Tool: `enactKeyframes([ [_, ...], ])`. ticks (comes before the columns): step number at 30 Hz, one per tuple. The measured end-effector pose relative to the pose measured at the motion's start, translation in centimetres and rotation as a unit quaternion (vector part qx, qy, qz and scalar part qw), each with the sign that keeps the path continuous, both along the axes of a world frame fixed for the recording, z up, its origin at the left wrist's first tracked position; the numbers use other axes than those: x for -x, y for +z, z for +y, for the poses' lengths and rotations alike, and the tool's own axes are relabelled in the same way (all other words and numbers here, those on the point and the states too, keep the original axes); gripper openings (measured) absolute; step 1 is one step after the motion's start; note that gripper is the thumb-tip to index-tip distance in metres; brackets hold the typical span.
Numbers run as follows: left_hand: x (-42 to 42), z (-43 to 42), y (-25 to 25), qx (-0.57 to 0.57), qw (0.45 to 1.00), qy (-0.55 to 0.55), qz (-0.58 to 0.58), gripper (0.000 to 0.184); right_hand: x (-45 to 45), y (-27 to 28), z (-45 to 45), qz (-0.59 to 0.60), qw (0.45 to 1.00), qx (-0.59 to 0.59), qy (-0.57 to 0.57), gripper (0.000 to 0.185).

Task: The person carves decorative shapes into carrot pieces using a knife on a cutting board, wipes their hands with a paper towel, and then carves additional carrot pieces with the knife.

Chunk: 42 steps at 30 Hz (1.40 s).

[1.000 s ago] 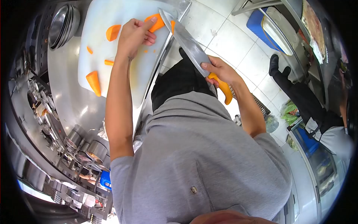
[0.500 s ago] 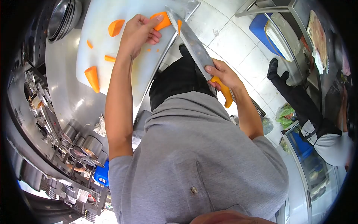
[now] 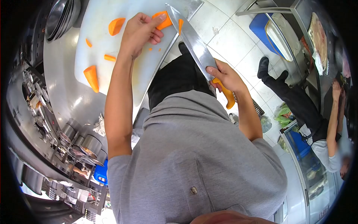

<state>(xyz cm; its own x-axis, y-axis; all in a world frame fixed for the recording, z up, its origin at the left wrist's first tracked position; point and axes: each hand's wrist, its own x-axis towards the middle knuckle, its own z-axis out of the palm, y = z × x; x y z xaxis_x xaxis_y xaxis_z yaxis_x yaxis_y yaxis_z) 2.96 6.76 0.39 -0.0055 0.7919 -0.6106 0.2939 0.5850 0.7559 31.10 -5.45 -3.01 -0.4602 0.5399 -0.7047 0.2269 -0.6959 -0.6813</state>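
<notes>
- One carrot piece (image 3: 164, 22), bright orange and smooth-sided, lies near the edge of the board, right beside the blade.
- The left hand (image 3: 140, 33) pinches it, thumb along the top, the other fingers curled in.
- One knife (image 3: 197, 48), with a broad steel blade and a yellow handle, slants over the board's edge, its tip just past the carrot piece.
- One thin orange slice (image 3: 181, 27) clings to the blade's flat.
- The right hand (image 3: 225, 76) is closed around the handle, thumb pressed to the blade near it.
- Four loose carrot pieces are on the board: one thick chunk (image 3: 116, 26), one long tapered piece (image 3: 91, 78), one sliver (image 3: 88, 43) and one short stick (image 3: 109, 58).
- A few orange crumbs (image 3: 150, 49) lie below the left hand's fingers.
- One white board (image 3: 93, 22) sits on one steel counter (image 3: 59, 74).
- One stack of metal bowls (image 3: 61, 22) stands beside it; the exact count is unclear.
- One co-worker (image 3: 298, 99) in black trousers stands well apart, to the right.
</notes>
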Motion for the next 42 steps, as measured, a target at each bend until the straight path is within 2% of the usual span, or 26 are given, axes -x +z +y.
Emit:
enactKeyframes([
  [7, -0.3, 0.1, -0.1, -0.006, 1.0, 0.002, -0.002, 0.046, 1.4, 3.7, 1.4, -0.078, 0.997, 0.014, 0.011, 0.036],
  [18, 0.1, 0.4, -0.2, -0.022, 0.999, -0.011, -0.042, 0.044, 3.4, 4.0, 5.7, -0.094, 0.992, -0.069, 0.04, 0.03],
  [20, 0.2, 1.0, 0.0, -0.01, 0.999, -0.04, -0.033, 0.045, 3.2, 3.8, 6.4, -0.098, 0.991, -0.076, 0.05, 0.03],
  [26, 0.1, 1.0, 0.1, -0.002, 0.999, -0.03, -0.043, 0.047, 4.0, 5.2, 7.3, -0.155, 0.978, -0.111, 0.09, 0.032],
  [29, 0.1, 0.7, -0.3, -0.01, 0.999, -0.019, -0.049, 0.047, 5.5, 4.2, 5.6, -0.173, 0.975, -0.126, 0.056, 0.033],
  [31, 0.1, 0.6, -0.3, -0.014, 0.999, -0.018, -0.048, 0.048, 6.1, 3.3, 5.0, -0.212, 0.947, -0.234, 0.056, 0.032],
  [32, 0.0, 0.7, -0.3, -0.017, 0.998, -0.02, -0.049, 0.048, 5.6, 3.5, 5.4, -0.212, 0.947, -0.234, 0.056, 0.032],
  [34, 0.0, 0.6, -0.4, -0.018, 0.999, -0.02, -0.043, 0.047, 5.4, 5.9, 6.5, -0.196, 0.968, -0.143, 0.072, 0.031],
  [39, 0.1, 0.8, -0.6, -0.027, 0.998, -0.01, -0.054, 0.049, 6.6, 3.4, 4.9, -0.177, 0.974, -0.144, 0.016, 0.024],
  [41, 0.1, 0.5, -0.9, -0.03, 0.998, -0.008, -0.049, 0.05, 7.4, 1.9, 3.7, -0.193, 0.955, -0.226, -0.001, 0.023],
  [42, 0.2, 0.6, -0.8, -0.034, 0.998, -0.01, -0.047, 0.05, 7.3, 2.8, 4.0, -0.193, 0.957, -0.217, -0.001, 0.024],
])
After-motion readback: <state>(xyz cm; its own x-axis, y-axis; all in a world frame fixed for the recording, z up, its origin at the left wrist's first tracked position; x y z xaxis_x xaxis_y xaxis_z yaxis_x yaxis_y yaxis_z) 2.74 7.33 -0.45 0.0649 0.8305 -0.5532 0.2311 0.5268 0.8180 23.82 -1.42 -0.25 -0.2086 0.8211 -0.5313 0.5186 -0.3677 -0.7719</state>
